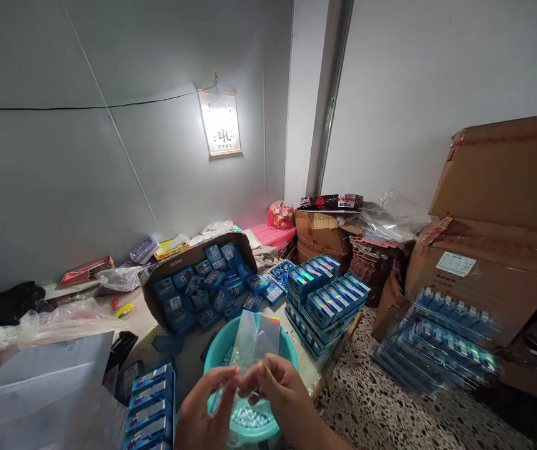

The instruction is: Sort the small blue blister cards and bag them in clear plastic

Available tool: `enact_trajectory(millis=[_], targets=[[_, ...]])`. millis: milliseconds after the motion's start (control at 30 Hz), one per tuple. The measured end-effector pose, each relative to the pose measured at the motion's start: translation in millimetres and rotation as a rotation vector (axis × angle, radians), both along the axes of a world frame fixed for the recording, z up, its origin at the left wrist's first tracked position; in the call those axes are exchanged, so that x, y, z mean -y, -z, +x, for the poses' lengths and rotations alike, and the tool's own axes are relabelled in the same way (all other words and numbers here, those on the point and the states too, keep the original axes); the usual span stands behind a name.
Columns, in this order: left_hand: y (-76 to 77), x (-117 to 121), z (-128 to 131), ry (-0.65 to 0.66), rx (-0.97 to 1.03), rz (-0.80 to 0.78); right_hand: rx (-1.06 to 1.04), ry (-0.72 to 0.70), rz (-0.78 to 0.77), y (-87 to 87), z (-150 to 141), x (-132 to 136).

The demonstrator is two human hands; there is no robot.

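Observation:
A clear plastic bag (255, 337) with a rainbow sheen is pinched between my two hands, above a turquoise tub (291, 350). My left hand (207, 406) grips the bag from the left with thumb and fingertips. From the right, my right hand (283, 390) holds it with bent fingers close to the left ones. Small white and pale blue pellets (250, 417) lie in the tub below. Left of my left hand stands a row of blue boxes (149, 412). Behind the tub, a tipped carton (155, 281) holds many loose blue packs (212, 281).
Stacked trays of blue boxes (327, 300) stand on the table's right side. More wrapped blue stacks (437, 344) sit by large cardboard boxes (497, 262) at the right. A clear plastic sheet (47, 387) covers the lower left. Speckled floor (366, 394) shows beyond the table edge.

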State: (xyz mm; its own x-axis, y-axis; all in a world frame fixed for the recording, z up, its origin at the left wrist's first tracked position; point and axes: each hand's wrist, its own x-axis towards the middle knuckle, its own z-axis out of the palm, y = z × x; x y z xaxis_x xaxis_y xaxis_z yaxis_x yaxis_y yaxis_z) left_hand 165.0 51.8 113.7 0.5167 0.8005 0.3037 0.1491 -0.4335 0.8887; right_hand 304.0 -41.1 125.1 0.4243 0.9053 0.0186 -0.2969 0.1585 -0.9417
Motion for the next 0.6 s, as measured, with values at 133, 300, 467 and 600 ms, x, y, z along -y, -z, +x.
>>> enact_trajectory(millis=[133,300,467,600], targets=[[2.3,-8,-12,-0.235,0.138,-0.16,0.072,0.008,-0.007,-0.9,4,0],[-13.0,-4,-25,-0.243,0.086,0.176,0.513,0.172,-0.116,4.0,15,-3],[-22.7,10,-53,-0.103,-0.003,0.626,0.766,0.213,-0.092,5.0,22,-17],[-14.4,23,-95,-0.181,-0.004,0.737,0.858,0.223,-0.034,6.0,28,-37]])
